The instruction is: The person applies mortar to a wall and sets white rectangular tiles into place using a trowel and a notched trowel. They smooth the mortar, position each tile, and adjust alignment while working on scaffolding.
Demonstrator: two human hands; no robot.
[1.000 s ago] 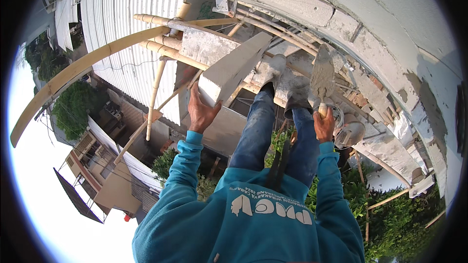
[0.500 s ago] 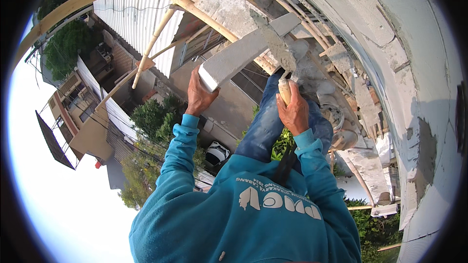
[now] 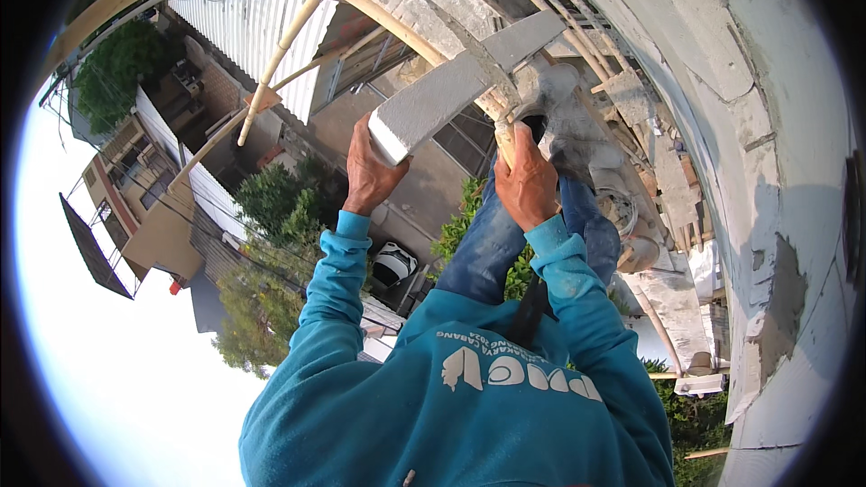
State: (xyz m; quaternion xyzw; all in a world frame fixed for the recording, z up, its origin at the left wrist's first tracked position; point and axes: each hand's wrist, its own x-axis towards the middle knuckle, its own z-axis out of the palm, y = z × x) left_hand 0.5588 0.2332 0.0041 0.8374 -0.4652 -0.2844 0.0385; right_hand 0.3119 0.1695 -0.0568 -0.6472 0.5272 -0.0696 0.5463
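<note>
White corrugated roof [image 3: 248,22], green trees [image 3: 122,70]

The block [image 3: 428,104] is chalky off-white; the trowel [image 3: 483,52] is smeared grey, its handle [image 3: 505,142] yellowish tan. The person wears a teal sweatshirt [image 3: 361,424] with white print and blue jeans [image 3: 474,257] mottled paler. The bamboo pole [image 3: 382,18] is honey-tan, the ridged roof [image 3: 257,13] striped whitish, the foliage [image 3: 126,72] green.

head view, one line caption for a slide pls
Left hand holds a pale block; right hand holds a trowel over it.
</note>
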